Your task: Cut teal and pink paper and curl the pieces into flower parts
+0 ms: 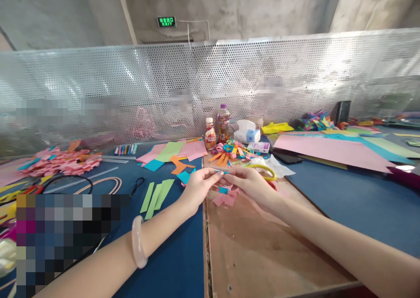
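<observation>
Both hands meet over the seam between the blue and wooden surfaces, fingertips pinched on a small blue paper piece [222, 172]. My left hand [201, 186] wears a pale bangle at the wrist and closes on its left end. On the right end, the fingers of my right hand [251, 183] are pressed together. Just beneath them lies a pink paper cutout [226, 198] with a blue strip [223, 190] on it. Yellow-handled scissors [267, 171] rest behind my right hand, partly hidden.
Green strips [156, 197] lie left of my left forearm. Behind the hands stand two bottles [210, 134], a tissue pack [247, 134] and a pile of paper flowers [229, 149]. Large pink sheets [328, 151] spread at the right; pink cutouts [62, 162] heap at the left.
</observation>
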{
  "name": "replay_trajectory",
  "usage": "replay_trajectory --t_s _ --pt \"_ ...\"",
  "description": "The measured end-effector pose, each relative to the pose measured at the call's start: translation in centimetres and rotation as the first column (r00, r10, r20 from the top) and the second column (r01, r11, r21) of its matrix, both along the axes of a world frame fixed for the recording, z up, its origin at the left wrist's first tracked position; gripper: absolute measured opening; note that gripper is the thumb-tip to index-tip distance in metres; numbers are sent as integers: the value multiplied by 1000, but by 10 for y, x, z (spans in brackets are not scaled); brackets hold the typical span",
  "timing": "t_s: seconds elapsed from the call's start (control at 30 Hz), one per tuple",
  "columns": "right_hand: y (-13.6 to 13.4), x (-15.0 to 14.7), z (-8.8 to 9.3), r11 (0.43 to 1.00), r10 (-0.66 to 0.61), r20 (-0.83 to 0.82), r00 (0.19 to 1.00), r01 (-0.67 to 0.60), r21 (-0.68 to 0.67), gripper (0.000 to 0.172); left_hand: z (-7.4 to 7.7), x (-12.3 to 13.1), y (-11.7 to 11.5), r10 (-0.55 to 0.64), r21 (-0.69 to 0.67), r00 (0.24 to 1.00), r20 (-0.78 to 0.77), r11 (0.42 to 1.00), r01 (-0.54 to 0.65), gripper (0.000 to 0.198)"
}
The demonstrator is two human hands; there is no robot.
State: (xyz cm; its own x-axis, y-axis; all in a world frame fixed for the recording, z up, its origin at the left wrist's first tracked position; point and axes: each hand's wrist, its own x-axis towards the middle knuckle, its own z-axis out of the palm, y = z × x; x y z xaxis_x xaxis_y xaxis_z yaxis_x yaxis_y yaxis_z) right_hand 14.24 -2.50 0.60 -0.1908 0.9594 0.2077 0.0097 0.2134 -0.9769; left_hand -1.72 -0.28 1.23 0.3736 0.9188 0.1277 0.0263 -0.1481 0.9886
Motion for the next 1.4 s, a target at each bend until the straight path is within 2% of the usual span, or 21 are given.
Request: replay_trajectory --t_s 0.33,0.6,1.07,1.27,1.4 --pt "0 2 1 998 24 -16 1000 -25 -64 26 -1 -1 1 -3 -6 1000 -4 1000 3 20" --pt "2 4 -2 996 27 8 1000 -26 -81 23 -1 -1 1 5 -9 1000 -8 1000 -5 20" --pt "0 2 0 992 44 -59 997 -50 -112 24 -3 -3 4 -44 -20 999 6 999 44 24" --pt "4 2 -3 987 -7 -100 995 -10 -160 24 -1 -4 4 32 39 999 5 999 -32 23" --pt "5 3 -5 989 -4 -103 995 -11 -145 25 2 -4 3 66 56 998 5 996 -66 22"
